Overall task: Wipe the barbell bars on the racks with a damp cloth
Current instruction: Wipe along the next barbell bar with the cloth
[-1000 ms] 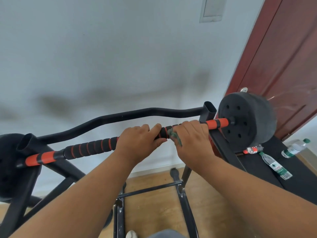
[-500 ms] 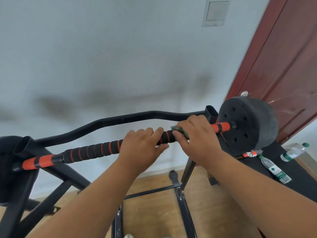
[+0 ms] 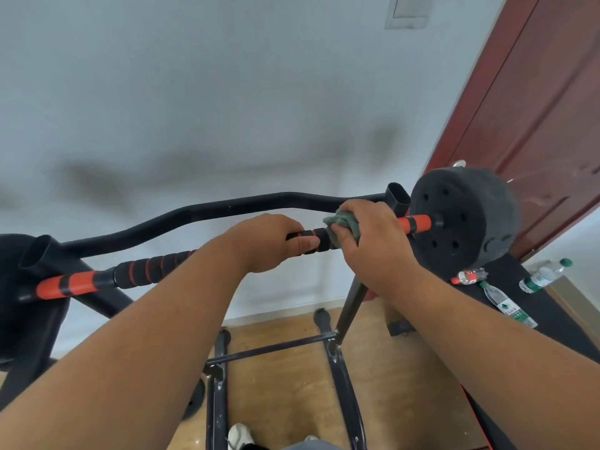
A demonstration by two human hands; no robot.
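the right hand grips a grey-green cloth around the barbell bar near its black weight plate, the left hand clasps the bar beside it, above a wooden floor, white wall and red door.

Nothing legible from where I stand: the clear bottle lying right of my arm has a white-and-green label with a dark green mark, print too small and blurred to read, and the red label on the small bottle is equally unreadable.
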